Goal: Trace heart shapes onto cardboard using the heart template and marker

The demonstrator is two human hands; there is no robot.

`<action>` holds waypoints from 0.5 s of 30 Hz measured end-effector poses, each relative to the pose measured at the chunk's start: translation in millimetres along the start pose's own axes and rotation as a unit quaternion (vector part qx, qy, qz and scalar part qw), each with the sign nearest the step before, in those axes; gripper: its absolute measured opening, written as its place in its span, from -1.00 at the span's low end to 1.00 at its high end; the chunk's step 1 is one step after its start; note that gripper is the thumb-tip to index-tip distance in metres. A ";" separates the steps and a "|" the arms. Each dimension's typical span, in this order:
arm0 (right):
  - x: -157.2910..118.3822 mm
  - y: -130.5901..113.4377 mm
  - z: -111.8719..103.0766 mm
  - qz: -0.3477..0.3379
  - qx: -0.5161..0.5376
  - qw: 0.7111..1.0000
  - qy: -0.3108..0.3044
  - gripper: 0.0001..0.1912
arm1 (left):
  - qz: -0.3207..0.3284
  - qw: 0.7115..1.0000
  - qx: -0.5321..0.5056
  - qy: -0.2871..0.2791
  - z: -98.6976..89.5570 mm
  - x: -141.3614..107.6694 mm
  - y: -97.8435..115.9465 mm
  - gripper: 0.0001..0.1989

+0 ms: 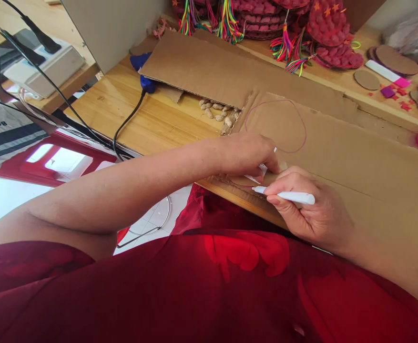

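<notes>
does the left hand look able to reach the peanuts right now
Probably yes: the left hand is close, and the peanuts look uncovered on the near side, though a cardboard sheet seems to overhang some.

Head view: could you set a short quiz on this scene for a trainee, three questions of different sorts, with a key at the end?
1. Multiple choice. What does the right grip hold?
A) a pair of scissors
B) a white marker
C) a ruler

2. True or false? The peanuts lie inside the large drawn loop.

3. Compare. Which is nearer to the tip of the white marker: the left grip or the peanuts?

Key
1. B.
2. False; they lie outside it, to its left in the picture.
3. The left grip.
</notes>
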State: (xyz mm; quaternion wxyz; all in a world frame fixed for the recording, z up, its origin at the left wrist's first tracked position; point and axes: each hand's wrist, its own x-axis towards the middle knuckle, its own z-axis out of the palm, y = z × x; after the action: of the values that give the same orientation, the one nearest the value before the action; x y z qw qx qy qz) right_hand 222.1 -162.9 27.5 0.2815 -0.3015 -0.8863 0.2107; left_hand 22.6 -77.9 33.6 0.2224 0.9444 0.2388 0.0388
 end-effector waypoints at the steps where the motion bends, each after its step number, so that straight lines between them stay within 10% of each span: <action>1: 2.1 0.2 1.7 -0.002 0.003 1.000 0.000 -0.94 | -0.002 1.000 0.001 -0.001 -0.4 -0.2 0.8 -0.74; 15: 3.1 -0.4 2.3 -0.017 -0.015 1.000 -0.009 -0.89 | 0.000 1.000 -0.005 -0.001 -2.3 -0.8 0.4 -0.76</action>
State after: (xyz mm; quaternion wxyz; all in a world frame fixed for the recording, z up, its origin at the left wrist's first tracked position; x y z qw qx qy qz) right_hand 218.5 -161.5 27.1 0.2721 -0.2886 -0.8969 0.1956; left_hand 21.6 -77.6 35.8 0.2269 0.9434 0.2388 0.0391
